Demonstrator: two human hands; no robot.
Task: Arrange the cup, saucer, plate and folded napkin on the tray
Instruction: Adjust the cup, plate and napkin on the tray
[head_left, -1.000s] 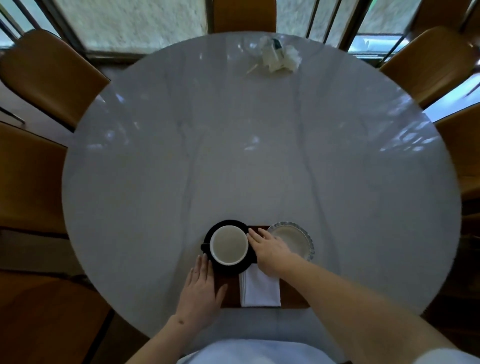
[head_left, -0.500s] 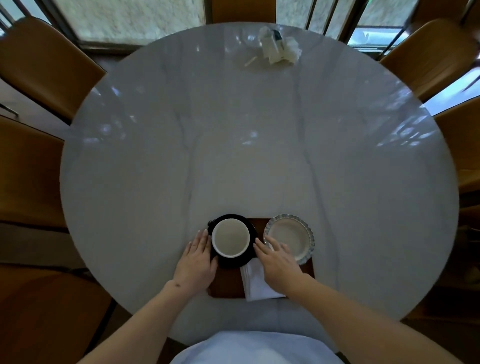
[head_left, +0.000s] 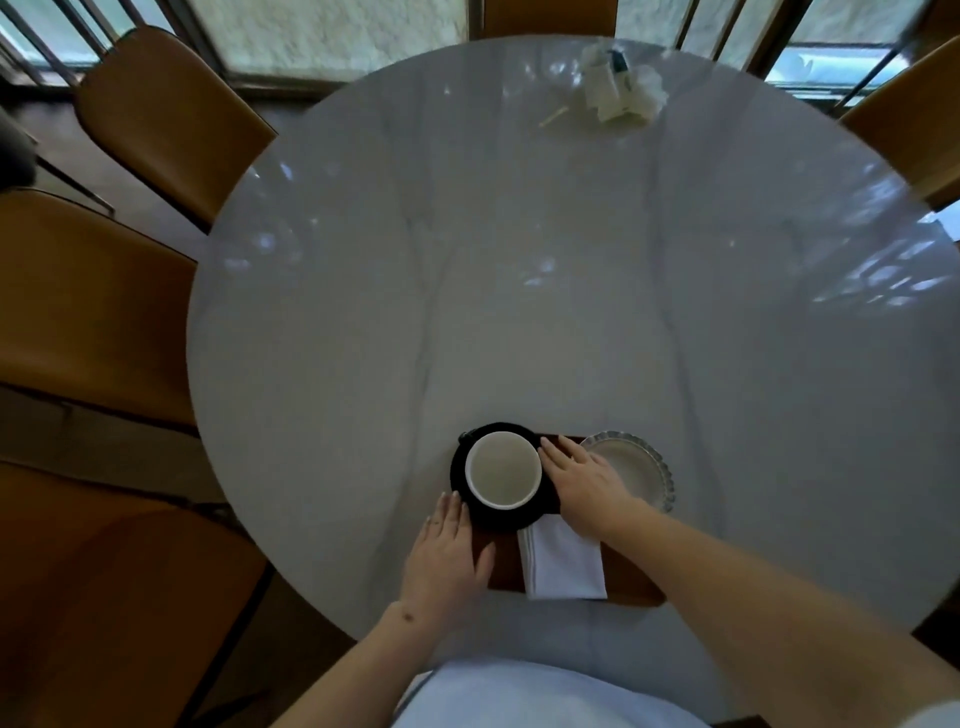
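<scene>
A brown wooden tray (head_left: 631, 582) lies at the near edge of the round table. On its left end sits a black saucer (head_left: 540, 512) with a cup (head_left: 503, 468), white inside, standing on it. A small white plate with a fluted rim (head_left: 641, 465) rests at the tray's far right corner. A folded white napkin (head_left: 563, 564) lies on the tray in front. My left hand (head_left: 449, 551) lies flat, fingers apart, at the saucer's near left edge. My right hand (head_left: 587, 480) rests open between the saucer and the plate, fingertips against the cup's right side.
The grey marble table (head_left: 519, 260) carries crumpled paper packets and a small stick (head_left: 621, 88) at its far edge. Brown chairs (head_left: 166, 109) ring the table on the left, far and right sides. Windows run behind.
The view has shifted, so the table sits further right. My left hand slid back from the saucer's left side to its near left edge. My right hand reached forward to the cup's right side.
</scene>
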